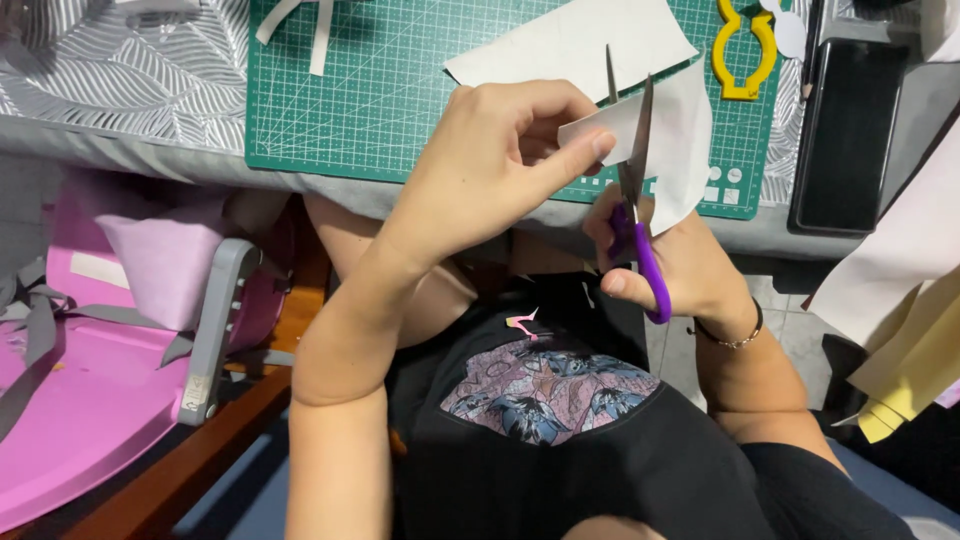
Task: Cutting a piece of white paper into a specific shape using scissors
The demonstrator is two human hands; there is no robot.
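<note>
1. Scissors (634, 190) with purple plastic handles and 2 slim grey metal blades stand nearly upright in the view, long axis running from the handles near the person's body to the tips, which point away toward the cutting mat (380, 90); the blades are parted in a narrow V.
2. Right hand (670, 265) has its fingers curled through the handle loops, gripping the scissors just past the near edge of the table (120, 150).
3. Left hand (490, 160) pinches a thin white sheet (680, 140) between thumb and forefinger, fingers closed on its left corner; the sheet is flat, matte and irregular in outline, and the blades straddle it.
4. A second white piece (570, 40) lies flat on the green gridded mat, just behind the held sheet.
5. A yellow plastic template (745, 50) with looped cut-outs rests at the mat's far right edge.
6. A black rectangular phone (850, 130), glossy, lies right of the mat.
7. A pink plastic seat (90, 400) with grey straps sits low on the left.
8. Cream and yellow paper sheets (900, 330) hang at the right edge.
</note>
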